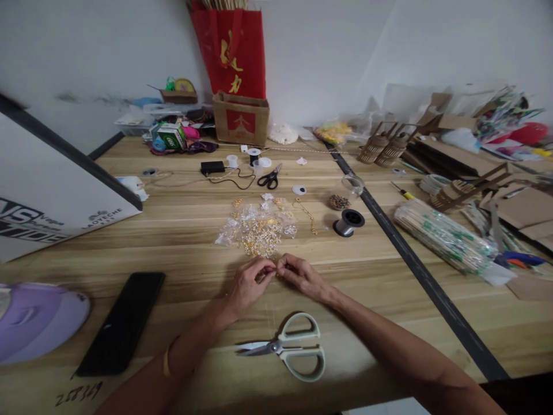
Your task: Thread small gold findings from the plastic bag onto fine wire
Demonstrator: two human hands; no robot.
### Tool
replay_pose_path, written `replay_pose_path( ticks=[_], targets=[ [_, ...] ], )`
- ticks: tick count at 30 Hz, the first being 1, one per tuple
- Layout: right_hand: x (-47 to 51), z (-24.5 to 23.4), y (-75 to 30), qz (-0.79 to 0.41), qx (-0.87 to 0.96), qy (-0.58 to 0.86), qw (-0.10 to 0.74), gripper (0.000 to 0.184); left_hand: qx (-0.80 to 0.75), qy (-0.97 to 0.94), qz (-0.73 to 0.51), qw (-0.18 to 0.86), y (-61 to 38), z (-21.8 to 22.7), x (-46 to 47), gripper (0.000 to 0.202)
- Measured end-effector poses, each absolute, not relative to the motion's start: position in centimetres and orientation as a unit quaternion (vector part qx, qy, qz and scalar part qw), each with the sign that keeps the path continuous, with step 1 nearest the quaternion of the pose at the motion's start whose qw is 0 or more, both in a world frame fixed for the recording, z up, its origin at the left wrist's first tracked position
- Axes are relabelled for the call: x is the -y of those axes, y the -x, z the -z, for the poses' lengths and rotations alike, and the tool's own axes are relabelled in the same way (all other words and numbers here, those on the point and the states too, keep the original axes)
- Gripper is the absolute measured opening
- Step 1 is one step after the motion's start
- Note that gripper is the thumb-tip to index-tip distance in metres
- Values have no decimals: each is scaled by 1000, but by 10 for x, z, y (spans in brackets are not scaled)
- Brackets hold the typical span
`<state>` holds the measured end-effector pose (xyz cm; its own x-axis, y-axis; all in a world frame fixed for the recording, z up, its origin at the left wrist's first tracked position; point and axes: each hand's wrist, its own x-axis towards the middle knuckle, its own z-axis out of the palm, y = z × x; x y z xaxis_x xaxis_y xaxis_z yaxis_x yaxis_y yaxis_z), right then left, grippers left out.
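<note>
My left hand [249, 283] and my right hand [301, 276] meet above the table's middle, fingertips pinched together. Whatever lies between the fingers is too small to name; a faint thin thread seems to hang below. Just beyond them spreads a pile of gold and clear beads [261, 235] with small plastic bags [248, 216] around it. Nearer my body, below the hands, lie pale-handled scissors [280, 348], blades pointing left and slightly apart. To the right of the pile are a gold chain [311, 218] and a spool of fine wire [348, 222].
A black phone [123, 323] and a purple cap [41, 323] lie at left. Black scissors [269, 177] and a jar of beads [345, 195] stand farther back. At right are bagged sticks [444, 236], small bamboo baskets [380, 148] and cardboard [518, 213]. A large white box [64, 190] rises at left.
</note>
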<state>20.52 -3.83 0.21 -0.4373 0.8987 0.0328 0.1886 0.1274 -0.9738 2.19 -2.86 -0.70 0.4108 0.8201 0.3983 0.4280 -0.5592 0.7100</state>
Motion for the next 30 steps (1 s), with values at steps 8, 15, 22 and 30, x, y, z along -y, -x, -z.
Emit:
replay_pose_path(
  ticks=[8, 15, 22, 30],
  targets=[
    [38, -4, -204, -534, 661, 407, 336, 34, -304, -850, -406, 143, -20, 4, 30, 11],
    [38, -6, -204, -546, 648, 416, 330, 36, -300, -852, -399, 160, -19, 4, 30, 15],
    [36, -5, -206, -516, 662, 418, 348, 30, -379, -746, -363, 411, -22, 4, 24, 11],
    [36, -15, -211, -412, 731, 438, 323, 18, -376, -622, -333, 601, -21, 1, 20, 23]
  ],
)
